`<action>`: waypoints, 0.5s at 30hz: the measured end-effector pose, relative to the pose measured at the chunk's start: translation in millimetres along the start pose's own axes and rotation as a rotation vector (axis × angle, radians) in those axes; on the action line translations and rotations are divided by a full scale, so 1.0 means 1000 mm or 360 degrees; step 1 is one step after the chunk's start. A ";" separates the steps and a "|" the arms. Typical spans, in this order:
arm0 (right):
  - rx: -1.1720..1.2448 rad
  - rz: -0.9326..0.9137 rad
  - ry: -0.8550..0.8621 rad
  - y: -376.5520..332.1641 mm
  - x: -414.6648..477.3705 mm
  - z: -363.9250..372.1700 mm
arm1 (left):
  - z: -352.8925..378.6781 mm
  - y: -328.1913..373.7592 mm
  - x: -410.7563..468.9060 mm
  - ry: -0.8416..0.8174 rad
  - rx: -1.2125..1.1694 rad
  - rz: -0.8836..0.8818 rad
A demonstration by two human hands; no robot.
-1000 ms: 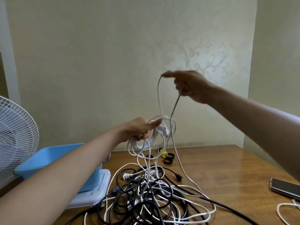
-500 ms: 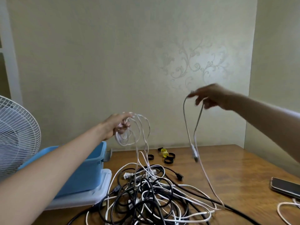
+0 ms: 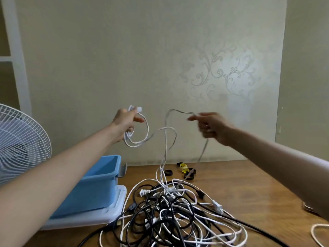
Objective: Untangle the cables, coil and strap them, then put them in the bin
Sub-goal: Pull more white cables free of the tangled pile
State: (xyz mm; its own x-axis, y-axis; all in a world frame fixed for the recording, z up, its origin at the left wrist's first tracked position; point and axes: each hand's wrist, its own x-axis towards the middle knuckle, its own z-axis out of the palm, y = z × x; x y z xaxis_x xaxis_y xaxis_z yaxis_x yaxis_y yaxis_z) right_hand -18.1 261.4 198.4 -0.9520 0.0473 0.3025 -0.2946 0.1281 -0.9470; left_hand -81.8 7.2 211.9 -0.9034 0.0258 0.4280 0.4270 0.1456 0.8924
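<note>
My left hand (image 3: 125, 123) grips a small coil of white cable (image 3: 140, 139) raised above the table, its white plug sticking up past my fingers. My right hand (image 3: 211, 127) pinches the same cable further along, where it arcs between both hands and then drops. Below lies a tangled pile of black and white cables (image 3: 170, 216) on the wooden table (image 3: 249, 193). The blue bin (image 3: 99, 182) stands at the left on a white lid. Black strap rings (image 3: 189, 174) and a yellow strap (image 3: 184, 167) lie behind the pile.
A white fan (image 3: 19, 145) stands at the far left beside the bin. A phone edge (image 3: 308, 207) shows under my right forearm, and a loop of white cable (image 3: 318, 234) lies at the table's right edge. A wallpapered wall runs close behind the table.
My left hand rose and moved left with the coil. My right hand dropped from high up and moved right, drawing the cable out into an arc between both hands.
</note>
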 end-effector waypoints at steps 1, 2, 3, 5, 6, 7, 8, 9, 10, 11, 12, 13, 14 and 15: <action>-0.0048 0.0045 0.0199 0.003 0.007 -0.019 | -0.009 -0.002 0.003 0.0044 -0.0053 0.0013; -0.0244 0.0095 0.0371 0.011 0.013 -0.039 | -0.017 -0.002 0.006 0.0062 -0.0097 0.0039; -0.0661 0.0166 0.0481 0.020 0.017 -0.058 | -0.023 0.000 0.008 0.0058 -0.0126 0.0071; -0.1844 0.0372 0.0446 0.038 0.016 -0.082 | -0.032 0.006 0.011 -0.0004 -0.0181 0.0139; -0.2227 0.0350 0.0336 0.046 0.013 -0.082 | -0.033 0.011 0.013 -0.0050 -0.0217 0.0176; -0.2296 0.0253 0.0227 0.049 0.011 -0.073 | -0.032 0.016 0.014 -0.0095 -0.0257 0.0211; -0.2113 0.0086 0.0109 0.051 0.009 -0.058 | -0.029 0.023 0.015 -0.0137 -0.0297 0.0240; -0.1828 -0.0120 -0.0013 0.048 0.004 -0.037 | -0.024 0.029 0.015 -0.0166 -0.0318 0.0262; -0.1527 -0.0278 -0.0148 0.042 -0.001 -0.011 | -0.017 0.035 0.014 -0.0180 -0.0338 0.0273; -0.1294 -0.0353 -0.0298 0.036 -0.005 0.016 | -0.010 0.040 0.011 -0.0182 -0.0353 0.0278; -0.1123 -0.0367 -0.0457 0.031 -0.008 0.039 | -0.002 0.045 0.007 -0.0179 -0.0376 0.0280; -0.0974 -0.0365 -0.0608 0.026 -0.010 0.061 | 0.004 0.050 0.002 -0.0164 -0.0393 0.0291; -0.0845 -0.0361 -0.0712 0.020 -0.013 0.078 | 0.009 0.053 -0.003 -0.0141 -0.0383 0.0320; -0.0735 -0.0380 -0.0759 0.014 -0.014 0.088 | 0.012 0.055 -0.009 -0.0114 -0.0302 0.0391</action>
State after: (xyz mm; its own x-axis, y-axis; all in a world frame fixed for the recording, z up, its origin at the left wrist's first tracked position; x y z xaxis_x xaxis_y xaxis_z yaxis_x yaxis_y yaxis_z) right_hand -15.8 175.0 171.6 -0.8296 -0.4602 0.3161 -0.5350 0.4930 -0.6861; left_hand -50.7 27.1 255.2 -0.7699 0.1078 0.6289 0.6263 -0.0608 0.7772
